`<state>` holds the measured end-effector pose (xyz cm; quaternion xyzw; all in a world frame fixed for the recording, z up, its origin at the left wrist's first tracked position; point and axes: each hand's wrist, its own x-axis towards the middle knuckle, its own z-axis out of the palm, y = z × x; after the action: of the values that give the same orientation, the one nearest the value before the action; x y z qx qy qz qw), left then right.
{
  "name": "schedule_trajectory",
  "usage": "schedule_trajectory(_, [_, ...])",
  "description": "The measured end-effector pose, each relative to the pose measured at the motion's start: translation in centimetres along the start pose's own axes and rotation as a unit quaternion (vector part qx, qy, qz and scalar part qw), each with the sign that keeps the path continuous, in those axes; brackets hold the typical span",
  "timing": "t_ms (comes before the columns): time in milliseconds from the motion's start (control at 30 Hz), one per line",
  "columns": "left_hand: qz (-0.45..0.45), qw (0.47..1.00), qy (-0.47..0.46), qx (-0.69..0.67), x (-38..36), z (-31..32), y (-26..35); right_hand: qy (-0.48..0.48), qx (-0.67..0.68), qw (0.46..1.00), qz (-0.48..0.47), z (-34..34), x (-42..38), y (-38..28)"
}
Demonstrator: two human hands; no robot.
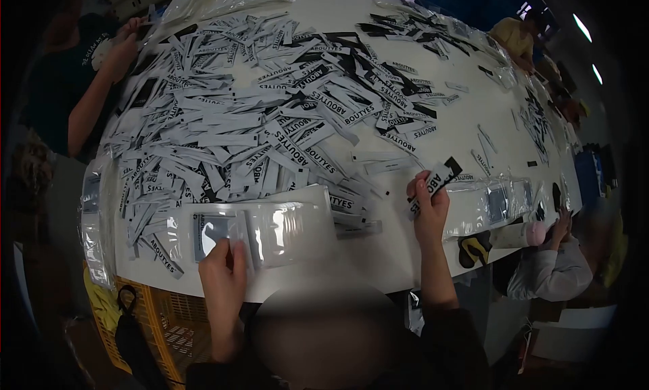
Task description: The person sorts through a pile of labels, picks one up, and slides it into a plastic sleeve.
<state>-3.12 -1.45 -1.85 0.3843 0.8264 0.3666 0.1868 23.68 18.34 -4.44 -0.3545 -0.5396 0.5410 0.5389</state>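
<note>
At the near edge of the white table, my left hand (224, 271) pinches the edge of a clear plastic bag (218, 231) that has a dark-and-white printed panel. More clear bags (287, 231) lie flat just right of it. My right hand (430, 204) is closed round a few black and white labels (436, 180) lettered "ABOUTYES", raised over the table. Beyond both hands spreads a large loose pile of such labels (223, 129), overlapping in many directions. A few single strips (389, 165) lie between the pile and my right hand.
Stacks of clear bags lie at the left edge (98, 221) and right (490, 207). People stand or sit around the table, left, far right and near right. A pink-capped container (534, 234) stands near the right edge. Below left is a yellow crate (159, 315).
</note>
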Motion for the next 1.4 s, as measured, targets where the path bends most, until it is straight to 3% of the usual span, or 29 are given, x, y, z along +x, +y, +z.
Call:
schedule_trajectory(33, [0.001, 1.0, -0.005, 0.0, -0.1, 0.4, 0.2, 0.036, -0.089, 0.995, -0.003, -0.1, -1.5, -0.4])
schedule_trajectory(133, [0.002, 0.999, -0.02, -0.036, -0.4, 1.7, 0.6, 0.032, -0.174, 0.983, -0.045, -0.9, -3.1, 1.0])
schedule_trajectory(167, [0.015, 0.998, -0.026, -0.054, -0.3, 2.6, 0.2, 0.036, -0.172, 0.983, -0.045, -0.8, -4.0, 1.1])
schedule_trajectory(200, [0.027, 0.997, -0.031, -0.072, -0.3, 3.1, 0.2, 0.083, -0.073, 0.992, -0.062, -0.6, -5.2, 1.1])
schedule_trajectory(233, [-0.068, 0.986, -0.055, -0.146, -0.7, 2.9, 1.8, 0.128, 0.028, 0.988, -0.079, -0.4, -6.3, 1.2])
schedule_trajectory(267, [-0.067, 0.986, -0.054, -0.142, -0.9, 2.9, 1.9, 0.125, -0.066, 0.98, -0.138, -0.6, -7.0, 1.8])
schedule_trajectory(367, [0.004, 0.98, -0.045, -0.193, -1.5, 3.7, 1.6, 0.088, -0.131, 0.987, -0.002, -0.5, -7.7, 3.4])
schedule_trajectory(467, [-0.002, 0.979, -0.088, -0.183, -1.8, 3.2, 2.1, 0.095, -0.142, 0.984, -0.053, 0.3, -9.2, 1.6])
schedule_trajectory(500, [-0.011, 0.976, -0.097, -0.194, -1.9, 3.4, 2.1, 0.07, -0.224, 0.972, -0.035, 0.5, -9.2, 1.9])
schedule_trajectory(600, [0.017, 0.964, -0.106, -0.245, -2.2, 4.6, 1.8, 0.019, -0.252, 0.968, 0.006, 0.2, -10.7, 3.1])
schedule_trajectory(667, [0.021, 0.97, -0.106, -0.216, -2.3, 4.8, 2.2, -0.033, -0.211, 0.977, -0.007, 2.5, -11.0, 1.2])
schedule_trajectory(733, [0.093, 0.976, -0.134, -0.142, -2.4, 4.6, 3.7, -0.106, -0.167, 0.98, -0.017, 7.2, -9.7, -1.9])
schedule_trajectory(800, [0.137, 0.971, -0.119, -0.154, -2.8, 5.6, 3.9, -0.13, -0.158, 0.979, -0.016, 8.9, -8.6, -2.5])
schedule_trajectory(867, [0.185, 0.965, -0.097, -0.158, -2.7, 5.3, 3.4, -0.302, -0.054, 0.927, 0.215, 9.3, -7.7, -2.5])
schedule_trajectory(1000, [0.22, 0.942, -0.199, -0.158, -1.8, 3.9, 2.0, -0.372, -0.01, 0.903, 0.214, 8.3, -6.6, -1.8])
schedule_trajectory(1067, [0.218, 0.934, -0.233, -0.158, -1.8, 4.1, 1.8, -0.361, 0.022, 0.882, 0.302, 7.8, -6.2, -1.4])
schedule_trajectory(1133, [0.271, 0.934, -0.142, -0.186, -1.7, 4.5, 2.0, -0.359, -0.053, 0.896, 0.255, 8.6, -6.7, -2.1])
schedule_trajectory(1200, [0.271, 0.936, -0.118, -0.189, -2.0, 5.0, 2.2, -0.355, -0.127, 0.903, 0.208, 9.6, -7.4, -2.8])
schedule_trajectory(1267, [0.273, 0.938, -0.097, -0.191, -2.4, 4.7, 2.3, -0.314, -0.284, 0.899, 0.113, 10.2, -8.0, -3.0])
schedule_trajectory(1333, [0.28, 0.957, -0.067, -0.045, -3.1, 3.3, 2.9, -0.278, -0.256, 0.921, 0.094, 9.7, -8.0, -2.0])
schedule_trajectory(1400, [0.271, 0.961, -0.036, -0.044, -3.1, 2.6, 3.7, -0.245, -0.226, 0.94, 0.071, 9.5, -7.4, -2.0])
